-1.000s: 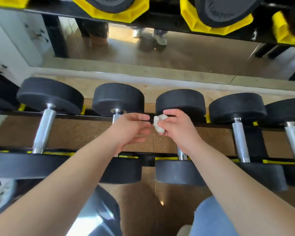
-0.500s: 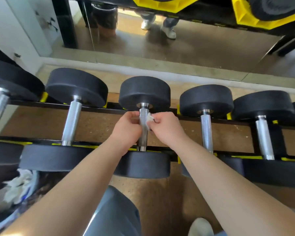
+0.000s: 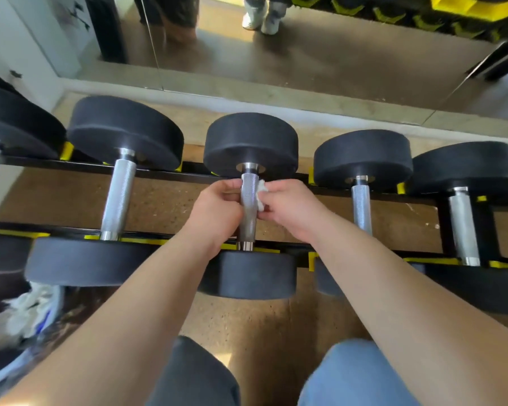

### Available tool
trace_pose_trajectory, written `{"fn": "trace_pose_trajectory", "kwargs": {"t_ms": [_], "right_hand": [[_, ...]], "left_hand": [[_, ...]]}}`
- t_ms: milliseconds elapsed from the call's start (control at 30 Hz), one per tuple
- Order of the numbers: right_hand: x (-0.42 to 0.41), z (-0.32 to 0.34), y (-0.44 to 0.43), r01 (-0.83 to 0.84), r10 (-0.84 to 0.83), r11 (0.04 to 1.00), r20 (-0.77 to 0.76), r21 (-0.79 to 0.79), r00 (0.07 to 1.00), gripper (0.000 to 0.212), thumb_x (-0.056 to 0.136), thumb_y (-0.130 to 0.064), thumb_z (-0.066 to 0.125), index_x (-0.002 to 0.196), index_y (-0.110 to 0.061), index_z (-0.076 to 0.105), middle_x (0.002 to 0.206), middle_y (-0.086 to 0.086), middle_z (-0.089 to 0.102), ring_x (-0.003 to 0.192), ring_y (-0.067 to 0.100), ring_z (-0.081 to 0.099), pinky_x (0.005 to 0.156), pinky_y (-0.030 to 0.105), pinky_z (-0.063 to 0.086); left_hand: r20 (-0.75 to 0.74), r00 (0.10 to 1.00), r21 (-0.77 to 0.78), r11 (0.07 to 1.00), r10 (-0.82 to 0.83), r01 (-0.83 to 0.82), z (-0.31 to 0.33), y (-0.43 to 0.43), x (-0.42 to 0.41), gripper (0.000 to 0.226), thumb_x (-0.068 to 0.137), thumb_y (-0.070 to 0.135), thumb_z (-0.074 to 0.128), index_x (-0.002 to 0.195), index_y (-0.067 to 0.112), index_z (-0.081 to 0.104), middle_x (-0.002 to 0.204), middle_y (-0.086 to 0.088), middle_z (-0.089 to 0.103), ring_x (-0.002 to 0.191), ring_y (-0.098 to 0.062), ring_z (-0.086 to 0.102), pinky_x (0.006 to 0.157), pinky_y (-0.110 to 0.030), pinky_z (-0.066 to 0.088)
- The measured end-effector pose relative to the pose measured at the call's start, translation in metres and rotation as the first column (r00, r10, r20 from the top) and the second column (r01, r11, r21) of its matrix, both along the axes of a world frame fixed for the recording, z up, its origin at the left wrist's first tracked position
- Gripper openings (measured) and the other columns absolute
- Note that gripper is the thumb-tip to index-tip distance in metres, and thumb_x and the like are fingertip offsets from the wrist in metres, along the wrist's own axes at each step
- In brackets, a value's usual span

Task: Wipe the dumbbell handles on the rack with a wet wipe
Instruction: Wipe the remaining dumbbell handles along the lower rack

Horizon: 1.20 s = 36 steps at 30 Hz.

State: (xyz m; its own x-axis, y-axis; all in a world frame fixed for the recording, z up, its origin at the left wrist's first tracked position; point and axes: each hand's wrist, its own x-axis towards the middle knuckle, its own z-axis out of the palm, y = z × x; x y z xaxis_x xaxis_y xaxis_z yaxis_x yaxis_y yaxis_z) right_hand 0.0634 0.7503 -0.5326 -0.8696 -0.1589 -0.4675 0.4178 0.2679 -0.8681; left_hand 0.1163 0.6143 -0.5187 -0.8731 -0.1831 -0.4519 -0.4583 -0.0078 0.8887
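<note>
- At frame centre, the left hand curls its fingers round the handle of the middle dumbbell on the rack.
- The right hand pinches a crumpled white wipe against the handle's right side, near its far end.

Open gaps between handles, dumbbell heads capping both ends
</note>
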Motion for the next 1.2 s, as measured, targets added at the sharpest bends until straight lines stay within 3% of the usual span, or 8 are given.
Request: {"fn": "trace_pose_trajectory", "kwargs": {"t_ms": [133,300,433,567,800,900,1067,1200], "right_hand": [[0.009,0.000,0.019,-0.292,0.267,0.939,0.152,0.179,0.952,0.012,0.091,0.001,0.065,0.097,0.009,0.072,0.091,0.017,0.066,0.081,0.023,0.066,0.077,0.033,0.063],[-0.007,0.013,0.011,-0.006,0.003,1.000,-0.118,-0.018,0.993,0.018,0.089,-0.005,0.075,0.104,-0.014,0.077,0.105,0.007,0.077,0.093,0.017,0.076,0.086,0.037,0.063],[0.003,0.015,0.008,-0.046,0.181,0.943,-0.391,0.331,0.903,0.010,0.088,-0.025,0.079,0.085,-0.032,0.073,0.082,-0.013,0.073,0.078,0.006,0.071,0.079,0.030,0.058],[0.025,0.015,0.015,-0.245,0.440,0.836,-0.334,0.490,0.833,0.010,0.085,-0.031,0.081,0.077,-0.030,0.074,0.077,-0.015,0.069,0.078,0.005,0.065,0.078,0.033,0.056],[0.006,0.000,0.006,0.018,0.133,0.936,-0.400,0.352,0.907,0.021,0.095,-0.034,0.055,0.086,-0.024,0.071,0.084,-0.010,0.072,0.081,0.013,0.070,0.077,0.047,0.061],[0.004,-0.008,0.005,-0.092,0.182,0.935,-0.240,0.343,0.954,0.028,0.097,-0.036,0.050,0.086,-0.025,0.074,0.081,-0.003,0.074,0.078,0.020,0.074,0.075,0.052,0.063],[0.025,-0.005,0.010,-0.352,0.327,0.858,0.131,0.375,0.936,0.026,0.098,-0.004,0.053,0.086,-0.011,0.075,0.089,0.010,0.075,0.079,0.023,0.075,0.078,0.037,0.063],[0.004,-0.002,-0.003,0.114,-0.113,0.993,0.026,-0.018,0.993,0.026,0.093,0.009,0.056,0.107,-0.004,0.073,0.102,0.015,0.076,0.096,0.029,0.076,0.086,0.041,0.063]], "left_hand": [[0.009,0.999,0.022,0.999,0.031,-0.031,0.004,0.002,0.000,0.053,0.088,-0.018,0.046,0.119,0.019,0.067,0.101,-0.001,0.076,0.091,-0.018,0.075,0.076,-0.034,0.063],[0.035,0.998,0.018,0.999,0.042,-0.043,0.005,0.003,-0.003,0.044,0.092,-0.011,0.048,0.112,0.023,0.067,0.102,0.000,0.077,0.093,-0.015,0.073,0.081,-0.036,0.062],[0.053,0.998,-0.007,0.999,0.036,-0.036,0.001,0.001,-0.003,0.052,0.089,-0.012,0.045,0.119,0.024,0.066,0.103,0.001,0.077,0.098,-0.016,0.073,0.084,-0.038,0.061],[0.061,0.996,-0.005,0.998,0.064,-0.064,0.001,0.002,-0.005,0.056,0.087,-0.016,0.039,0.119,0.020,0.067,0.104,-0.005,0.078,0.094,-0.020,0.076,0.076,-0.036,0.063],[0.056,0.998,0.002,1.000,-0.015,0.015,0.002,-0.001,0.000,0.054,0.090,-0.009,0.046,0.127,0.026,0.064,0.106,0.002,0.079,0.100,-0.016,0.075,0.091,-0.044,0.060],[0.039,0.999,0.030,0.999,-0.020,0.018,0.000,-0.004,0.000,0.055,0.090,-0.012,0.046,0.128,0.024,0.065,0.103,0.002,0.079,0.094,-0.016,0.076,0.087,-0.042,0.061],[0.002,1.000,0.001,1.000,-0.025,0.025,-0.002,-0.003,0.002,0.055,0.087,-0.010,0.059,0.131,0.023,0.063,0.111,0.001,0.075,0.101,-0.019,0.073,0.090,-0.045,0.061],[0.011,1.000,0.058,0.998,-0.024,0.023,-0.003,-0.006,0.000,0.050,0.087,-0.013,0.056,0.120,0.024,0.067,0.105,0.000,0.078,0.097,-0.021,0.076,0.086,-0.042,0.062]]}}
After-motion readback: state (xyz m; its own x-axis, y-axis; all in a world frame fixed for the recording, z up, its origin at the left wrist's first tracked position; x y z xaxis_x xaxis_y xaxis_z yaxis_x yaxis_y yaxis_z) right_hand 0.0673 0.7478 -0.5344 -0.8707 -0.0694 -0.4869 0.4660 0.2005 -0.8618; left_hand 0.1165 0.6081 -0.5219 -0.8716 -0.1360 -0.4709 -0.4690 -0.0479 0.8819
